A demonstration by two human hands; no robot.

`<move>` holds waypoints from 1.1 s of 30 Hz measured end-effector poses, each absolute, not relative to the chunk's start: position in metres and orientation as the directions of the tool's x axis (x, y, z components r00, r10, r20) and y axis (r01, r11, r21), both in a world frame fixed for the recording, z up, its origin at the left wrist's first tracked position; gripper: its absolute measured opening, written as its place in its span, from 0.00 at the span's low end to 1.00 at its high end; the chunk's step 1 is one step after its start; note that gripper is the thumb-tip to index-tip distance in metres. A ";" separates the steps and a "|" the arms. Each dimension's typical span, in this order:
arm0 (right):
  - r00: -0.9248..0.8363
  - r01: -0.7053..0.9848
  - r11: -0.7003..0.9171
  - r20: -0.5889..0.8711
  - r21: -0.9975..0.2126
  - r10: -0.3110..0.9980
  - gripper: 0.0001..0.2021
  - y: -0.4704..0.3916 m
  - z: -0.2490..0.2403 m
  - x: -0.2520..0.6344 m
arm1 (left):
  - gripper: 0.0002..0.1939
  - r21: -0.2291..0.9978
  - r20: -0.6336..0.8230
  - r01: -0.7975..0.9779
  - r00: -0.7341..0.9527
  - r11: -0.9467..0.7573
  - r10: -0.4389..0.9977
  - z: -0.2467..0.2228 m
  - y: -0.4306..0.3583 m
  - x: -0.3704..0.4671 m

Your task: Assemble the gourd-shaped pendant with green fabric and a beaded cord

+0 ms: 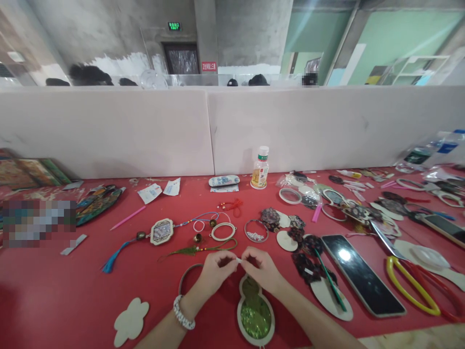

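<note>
My left hand and my right hand meet at the fingertips above the red table. Both pinch a tiny white piece, too small to identify. Just below them lies a gourd-shaped pendant with a pale rim and a shiny green filling. A white beaded bracelet circles my left wrist, and a thin hoop is partly hidden behind that arm. Beyond my fingers are a ring-shaped dish of white beads, a pale oval frame and a green tassel cord.
On the right lie a phone, scissors with yellow and red handles, and dark shell-like pieces. A small bottle stands before the white partition. To the left are a blue-tasselled pendant, a pink pencil and a cloud-shaped piece.
</note>
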State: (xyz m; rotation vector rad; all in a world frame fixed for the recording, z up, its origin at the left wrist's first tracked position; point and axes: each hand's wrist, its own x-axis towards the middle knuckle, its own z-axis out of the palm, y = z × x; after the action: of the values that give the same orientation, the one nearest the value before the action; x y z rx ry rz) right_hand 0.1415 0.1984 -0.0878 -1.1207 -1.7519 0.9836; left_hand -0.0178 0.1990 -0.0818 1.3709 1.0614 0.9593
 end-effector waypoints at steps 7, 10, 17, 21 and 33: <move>-0.283 0.289 0.271 0.188 -0.918 0.940 0.05 0.198 -0.092 0.141 | 0.06 0.999 -0.051 0.022 0.308 0.047 0.950 -0.084 0.198 -0.020; -0.282 0.286 0.264 0.182 -0.921 0.942 0.05 0.198 -0.092 0.141 | 0.08 0.999 -0.050 0.018 0.310 0.047 0.949 -0.084 0.198 -0.021; -0.279 0.265 0.266 0.190 -0.927 0.941 0.05 0.198 -0.090 0.142 | 0.06 0.985 -0.001 0.166 0.277 -0.047 0.961 -0.080 0.198 -0.017; -0.270 0.262 0.253 0.180 -0.931 0.946 0.05 0.198 -0.089 0.142 | 0.05 0.975 0.037 0.203 0.243 -0.088 0.969 -0.082 0.198 -0.016; -0.296 0.245 0.289 0.212 -0.925 0.931 0.05 0.198 -0.087 0.143 | 0.04 0.873 0.246 0.359 0.262 -0.331 0.933 -0.080 0.194 -0.016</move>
State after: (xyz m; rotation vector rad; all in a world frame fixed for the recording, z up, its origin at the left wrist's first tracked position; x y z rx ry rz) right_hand 0.1429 0.1977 -0.0871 -1.0735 -1.7333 1.0476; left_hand -0.0165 0.1939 -0.0797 1.8324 1.1747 1.0386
